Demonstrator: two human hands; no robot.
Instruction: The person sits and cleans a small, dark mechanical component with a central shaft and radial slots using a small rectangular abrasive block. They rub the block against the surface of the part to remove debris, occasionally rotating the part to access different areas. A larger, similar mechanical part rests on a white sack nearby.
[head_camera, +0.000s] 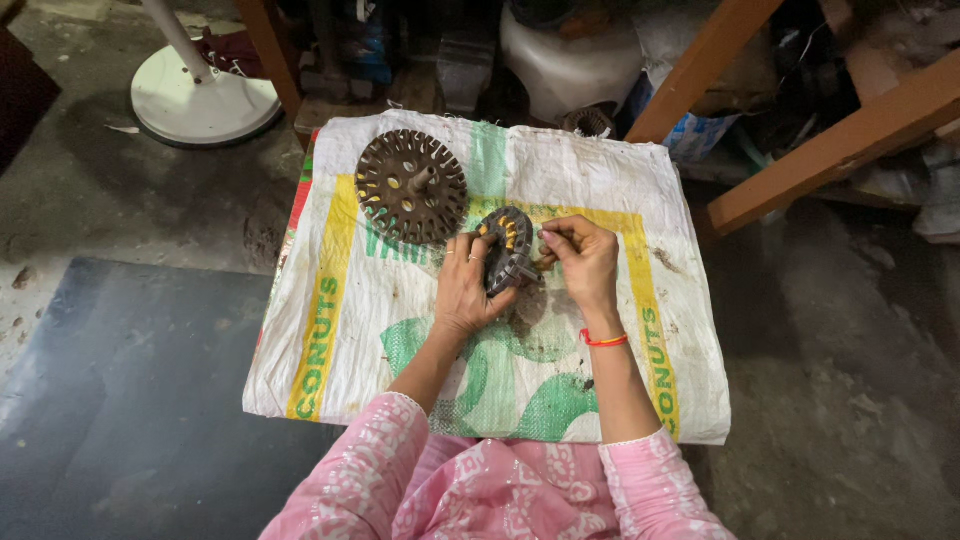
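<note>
A small dark slotted motor core (508, 250) stands on edge, clasped in the left hand (465, 290); the right hand (582, 262) pinches at its upper rim. Both grips rest over a printed woven sack (560, 170). Up-left of them lies a larger rusty slotted disc (411, 187).

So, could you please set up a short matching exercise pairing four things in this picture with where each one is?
Things:
1. slotted metal disc
2. small wound ring
3. red band
4. round white base

Places:
A. on the right wrist
B. on the floor, far left
C. held between both hands
D. flat on the sack, beyond the left hand

Pairs: 1-D, 2-C, 3-A, 4-B
</note>
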